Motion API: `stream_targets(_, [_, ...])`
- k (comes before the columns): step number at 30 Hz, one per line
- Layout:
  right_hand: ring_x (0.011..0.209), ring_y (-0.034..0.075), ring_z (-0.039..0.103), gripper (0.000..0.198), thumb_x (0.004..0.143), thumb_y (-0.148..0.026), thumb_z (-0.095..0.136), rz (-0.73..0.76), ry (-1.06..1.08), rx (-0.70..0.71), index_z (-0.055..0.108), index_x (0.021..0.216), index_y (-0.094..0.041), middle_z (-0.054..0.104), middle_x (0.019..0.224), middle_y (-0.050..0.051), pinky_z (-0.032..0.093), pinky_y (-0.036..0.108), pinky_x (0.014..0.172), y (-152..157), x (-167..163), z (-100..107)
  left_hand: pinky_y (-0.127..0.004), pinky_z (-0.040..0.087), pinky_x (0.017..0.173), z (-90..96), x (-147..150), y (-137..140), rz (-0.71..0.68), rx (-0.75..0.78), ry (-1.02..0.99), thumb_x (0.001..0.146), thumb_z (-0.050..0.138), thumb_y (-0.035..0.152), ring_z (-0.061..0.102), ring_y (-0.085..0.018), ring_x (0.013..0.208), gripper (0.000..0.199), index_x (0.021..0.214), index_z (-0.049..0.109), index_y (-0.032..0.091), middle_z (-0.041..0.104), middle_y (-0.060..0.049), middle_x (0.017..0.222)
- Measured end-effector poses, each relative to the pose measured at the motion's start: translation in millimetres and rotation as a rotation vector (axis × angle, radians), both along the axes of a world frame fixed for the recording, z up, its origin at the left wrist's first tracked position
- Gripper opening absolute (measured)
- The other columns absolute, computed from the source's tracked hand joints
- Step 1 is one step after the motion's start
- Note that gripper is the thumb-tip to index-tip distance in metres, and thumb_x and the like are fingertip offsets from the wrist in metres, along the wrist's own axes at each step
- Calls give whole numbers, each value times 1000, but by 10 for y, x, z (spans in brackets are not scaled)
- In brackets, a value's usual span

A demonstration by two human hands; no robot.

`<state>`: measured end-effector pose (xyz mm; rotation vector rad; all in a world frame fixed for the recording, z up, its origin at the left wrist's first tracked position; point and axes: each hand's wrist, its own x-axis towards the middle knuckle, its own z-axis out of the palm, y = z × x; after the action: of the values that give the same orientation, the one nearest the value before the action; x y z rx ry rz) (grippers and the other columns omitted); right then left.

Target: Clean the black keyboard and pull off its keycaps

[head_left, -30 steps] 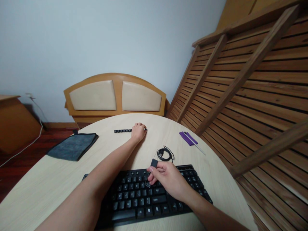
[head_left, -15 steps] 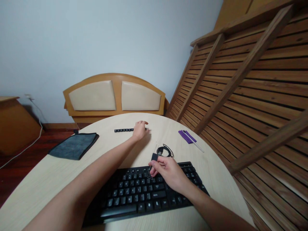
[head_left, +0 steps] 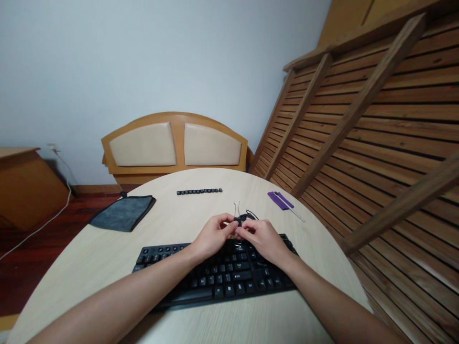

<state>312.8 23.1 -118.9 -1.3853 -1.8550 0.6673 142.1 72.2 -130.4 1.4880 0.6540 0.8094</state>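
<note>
A small keycap puller (head_left: pixel 238 221), with a black body and thin wire ends, is held above the keyboard (head_left: pixel 236 277). The fingertips of my left hand (head_left: pixel 215 234) pinch it from the left. My right hand (head_left: pixel 263 239) grips its other side, thumb and finger closed. One pair of wires points up and away, while the other hangs below my fingers. Both forearms pass over the black keyboard and cover parts of its keys. Just behind my right hand lies a coiled black cable (head_left: pixel 248 215), partly hidden.
Across the far side of the round table (head_left: pixel 172 210) runs a line of loose black keycaps (head_left: pixel 199 191). A grey-blue cloth (head_left: pixel 124 213) lies at the left. On the right, a thin white-handled brush (head_left: pixel 296 214) rests over a purple cloth (head_left: pixel 278 200). Wooden slats (head_left: pixel 344 143) lean beyond.
My left hand has come back from the keycap row to the keycap puller. My right hand has lifted the puller slightly, and both hands now hold it. The whole keycap row is visible.
</note>
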Motion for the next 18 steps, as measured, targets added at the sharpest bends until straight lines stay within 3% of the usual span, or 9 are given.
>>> stream_targets(7, [88, 23, 69, 27, 87, -43, 65, 161, -216, 28, 76, 102, -23, 76, 97, 5, 48, 32, 80, 43, 290, 61, -30, 52, 74, -170, -78, 50, 167, 5, -90, 75, 72, 54, 66, -16, 77, 41, 89, 58, 18, 68, -2, 84])
stream_targets(12, [94, 24, 68, 33, 82, -43, 71, 285, -254, -83, 75, 106, -22, 75, 102, 5, 48, 33, 85, 61, 422, 21, -32, 53, 79, -269, -71, 87, 121, -50, -77, 72, 77, 47, 69, -19, 81, 38, 88, 57, 18, 70, -2, 81])
stream_targets(18, [97, 24, 68, 35, 79, -42, 74, 287, -134, -155, 73, 107, -22, 75, 104, 5, 49, 34, 87, 88, 395, -86, -32, 52, 76, -236, -99, 35, 107, -2, -19, 77, 72, 44, 69, -19, 83, 31, 81, 53, 20, 72, -5, 87])
